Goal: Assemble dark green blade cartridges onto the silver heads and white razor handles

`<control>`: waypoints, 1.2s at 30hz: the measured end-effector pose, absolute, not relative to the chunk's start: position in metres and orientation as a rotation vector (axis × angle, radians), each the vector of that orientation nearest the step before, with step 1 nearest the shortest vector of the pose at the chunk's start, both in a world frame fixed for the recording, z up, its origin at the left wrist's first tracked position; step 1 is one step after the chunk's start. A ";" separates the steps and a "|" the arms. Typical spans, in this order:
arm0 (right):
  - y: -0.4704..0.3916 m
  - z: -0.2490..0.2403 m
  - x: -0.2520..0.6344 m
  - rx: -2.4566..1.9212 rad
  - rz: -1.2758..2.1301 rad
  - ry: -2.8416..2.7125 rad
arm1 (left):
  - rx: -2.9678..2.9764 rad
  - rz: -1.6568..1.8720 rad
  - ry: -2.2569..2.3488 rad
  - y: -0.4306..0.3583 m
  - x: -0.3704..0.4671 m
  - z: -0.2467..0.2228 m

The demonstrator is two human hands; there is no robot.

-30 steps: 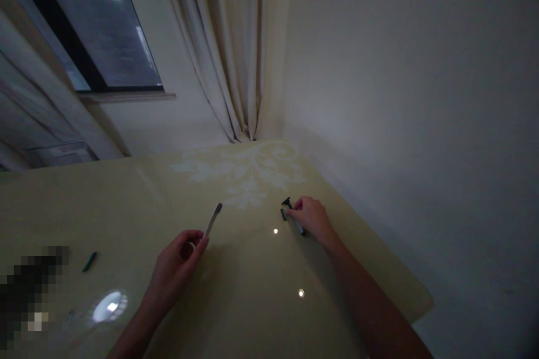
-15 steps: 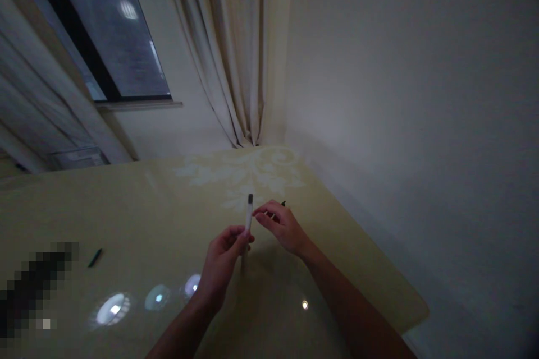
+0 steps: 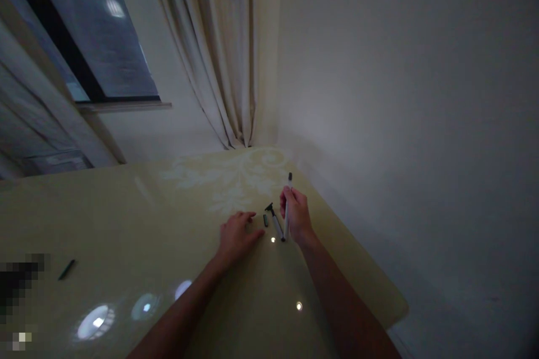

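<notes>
My right hand (image 3: 298, 216) is closed around a white pen-like stick (image 3: 287, 216) with a dark tip, held nearly upright over the table. Just left of it a razor (image 3: 277, 224) with a grey handle and black head lies on the tabletop. Beside the razor is a small dark piece (image 3: 265, 220). My left hand (image 3: 238, 235) rests to the left of that piece, fingers apart and nothing in them, the thumb close to it.
The glossy yellowish table (image 3: 189, 196) has its right edge along a pale wall (image 3: 379, 95). A thin dark object (image 3: 66, 270) lies at the left. Curtains (image 3: 236, 67) hang behind the table, by a window (image 3: 105, 39).
The white stick has gone from my left hand to my right, further right. My left hand has opened. The razor and small dark piece now show on the table. The view has shifted slightly.
</notes>
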State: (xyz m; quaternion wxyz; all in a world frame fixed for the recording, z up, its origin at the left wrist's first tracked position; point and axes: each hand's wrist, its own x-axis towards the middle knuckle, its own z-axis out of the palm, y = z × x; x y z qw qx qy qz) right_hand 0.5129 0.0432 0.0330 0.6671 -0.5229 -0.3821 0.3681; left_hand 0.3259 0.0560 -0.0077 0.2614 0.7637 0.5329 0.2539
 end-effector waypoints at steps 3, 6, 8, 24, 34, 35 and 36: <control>0.041 0.034 0.512 -1.158 0.876 -0.841 | 2.209 0.558 1.426 0.068 0.339 -0.004; 0.040 0.034 0.512 -1.142 0.915 -0.830 | 2.315 0.493 1.360 0.077 0.347 -0.001; 0.040 0.033 0.513 -1.134 0.931 -0.828 | 2.357 0.514 1.323 0.080 0.349 -0.001; -0.012 0.038 0.440 -1.181 1.350 -1.329 | 2.545 1.343 1.203 -0.025 0.213 0.015; -0.033 0.042 0.423 -1.122 1.501 -1.293 | 2.612 1.430 1.124 -0.034 0.211 0.021; -0.034 0.042 0.422 -1.129 1.523 -1.268 | 2.580 1.416 1.144 -0.035 0.211 0.021; -0.035 0.042 0.422 -1.134 1.556 -1.237 | 2.542 1.394 1.160 -0.037 0.212 0.021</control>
